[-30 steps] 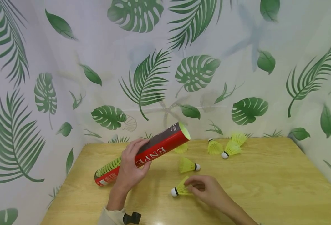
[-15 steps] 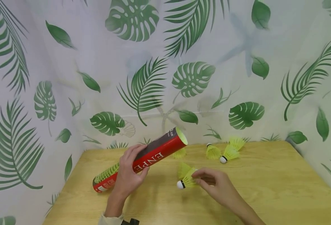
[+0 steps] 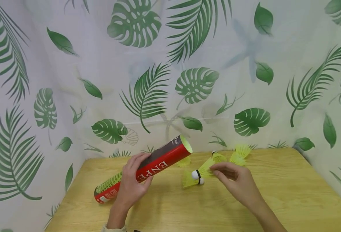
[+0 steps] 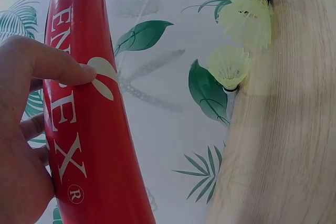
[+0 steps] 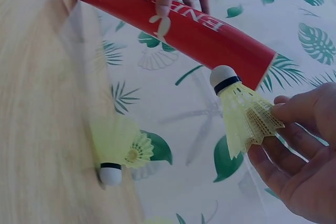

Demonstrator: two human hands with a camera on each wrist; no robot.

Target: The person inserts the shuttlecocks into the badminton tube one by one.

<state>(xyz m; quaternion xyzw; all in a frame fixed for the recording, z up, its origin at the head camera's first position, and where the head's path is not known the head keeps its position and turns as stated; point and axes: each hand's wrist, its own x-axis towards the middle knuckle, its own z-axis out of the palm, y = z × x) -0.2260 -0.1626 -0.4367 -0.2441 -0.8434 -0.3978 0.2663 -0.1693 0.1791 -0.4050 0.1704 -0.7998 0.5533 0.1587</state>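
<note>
My left hand (image 3: 134, 180) grips a red and dark grey shuttlecock tube (image 3: 164, 156) around its middle. The tube leans up to the right, its open end facing right and its lower end down at the table. Between thumb and fingers, my right hand (image 3: 238, 182) pinches the skirt of a yellow shuttlecock (image 5: 247, 114), its white cork pointing left. In the right wrist view that cork overlaps the tube near its open end. Another shuttlecock (image 3: 189, 180) lies on the table below the held one, partly covered by it in the head view.
Several more yellow shuttlecocks lie toward the back of the wooden table (image 3: 275, 193), one of them (image 3: 218, 157) behind the right hand and another (image 3: 184, 161) partly behind the tube. A leaf-printed cloth (image 3: 156, 51) hangs behind the table.
My right hand has lifted the shuttlecock from low over the table and carried it up and to the right. The left hand keeps the tube at nearly the same tilt.
</note>
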